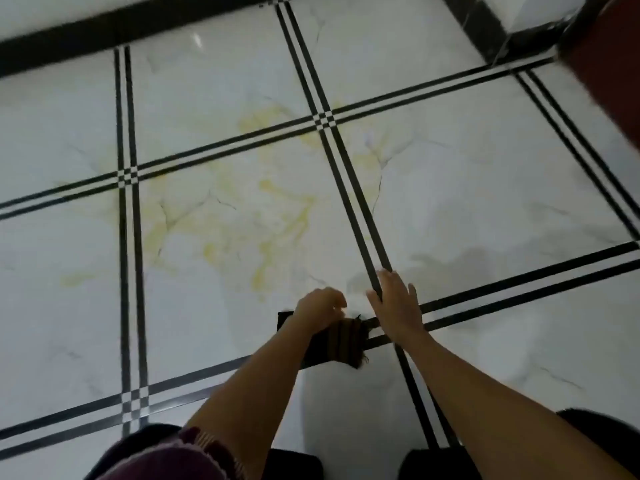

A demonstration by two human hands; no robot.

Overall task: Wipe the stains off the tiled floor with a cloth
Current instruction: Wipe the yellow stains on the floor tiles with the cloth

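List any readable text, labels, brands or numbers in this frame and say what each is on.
None. The tiled floor shows only black stripes and yellowish stains; the dark striped cloth under the left hand bears no lettering, nor does anything near the right hand.

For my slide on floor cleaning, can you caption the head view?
Left hand on a dark cloth, right hand flat on the tiled floor, yellow stains ahead.

Reddish-brown wooden furniture edge (609,74) at top right; black skirting (104,29) along far wall.
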